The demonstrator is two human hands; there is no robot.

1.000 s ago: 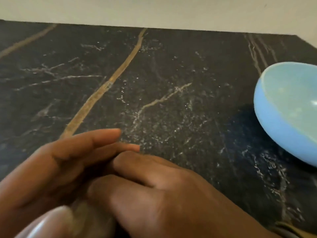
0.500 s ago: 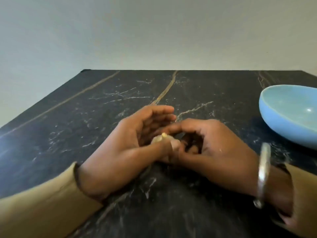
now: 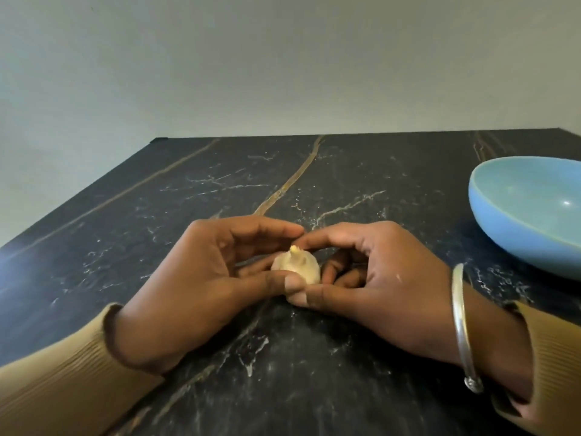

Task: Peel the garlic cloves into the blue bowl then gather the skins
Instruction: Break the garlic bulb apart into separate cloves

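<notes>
Head view. A whole garlic bulb [image 3: 297, 267] sits near the middle of the dark marbled bench [image 3: 157, 215], enclosed between two bare hands. The left grip [image 3: 191, 278] curls round its left side, with the thumb pressed on the near face and the fingers arched over the far side. The right grip [image 3: 386, 278] mirrors it, forefinger reaching across the top and thumb meeting the left thumb below. Both are closed on the bulb, a hold that steadies it and probably readies the thumbs to break the cloves apart. The stem stub [image 3: 294, 248] points upward, so the bulb's long axis stands near vertical. Whether its base touches the bench is hidden. The blue bowl [image 3: 503, 237] waits well to the right, and the part in view holds no cloves.
</notes>
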